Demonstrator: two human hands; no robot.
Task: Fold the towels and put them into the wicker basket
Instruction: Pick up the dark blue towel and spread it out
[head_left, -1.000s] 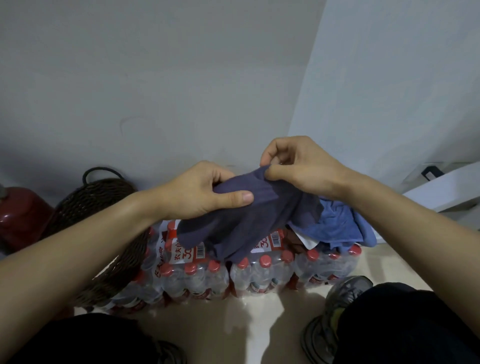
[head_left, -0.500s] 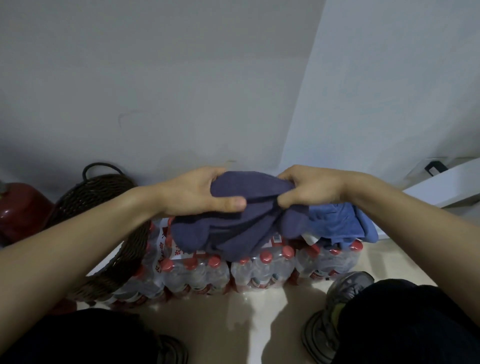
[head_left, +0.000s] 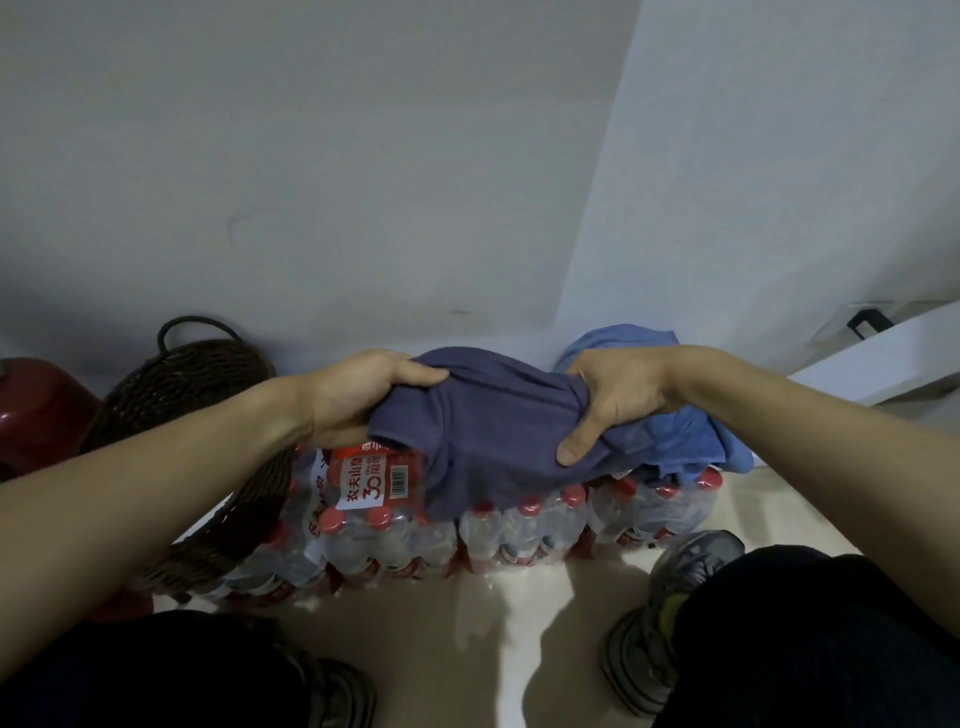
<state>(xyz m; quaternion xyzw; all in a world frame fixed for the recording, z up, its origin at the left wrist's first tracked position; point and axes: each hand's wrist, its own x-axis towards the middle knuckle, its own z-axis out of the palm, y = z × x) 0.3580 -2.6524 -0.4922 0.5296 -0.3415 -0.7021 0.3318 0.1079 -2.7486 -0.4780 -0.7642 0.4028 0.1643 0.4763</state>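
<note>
Over the last second the purple towel (head_left: 498, 431) has come down from a bunched wad held up between the hands to a broader spread laid across the top of the shrink-wrapped water bottle packs (head_left: 467, 525), and the hands have drawn apart to its two ends. That reads as the cloth being flattened and pulled taut before a fold, so the task looks to be in its early folding step for this towel, with nothing visibly placed in the wicker basket (head_left: 197, 415) yet; the inside of the basket is hidden by the left forearm, so I cannot tell what it holds. The left hand (head_left: 363, 395) has its grip clenched on the towel's left end, thumb over the top edge. The right hand (head_left: 613, 400) grasps the right end, thumb pressed on the near face and fingers curled behind. The towel's long axis runs left to right between the two hands, roughly parallel to the wall behind, and its near edge hangs over the front edge of the bottle packs toward the person. A light blue towel (head_left: 670, 415) lies crumpled just behind and right of the right hand, on the right end of the packs, unfolded. The basket stands on the floor against the left end of the packs.
</note>
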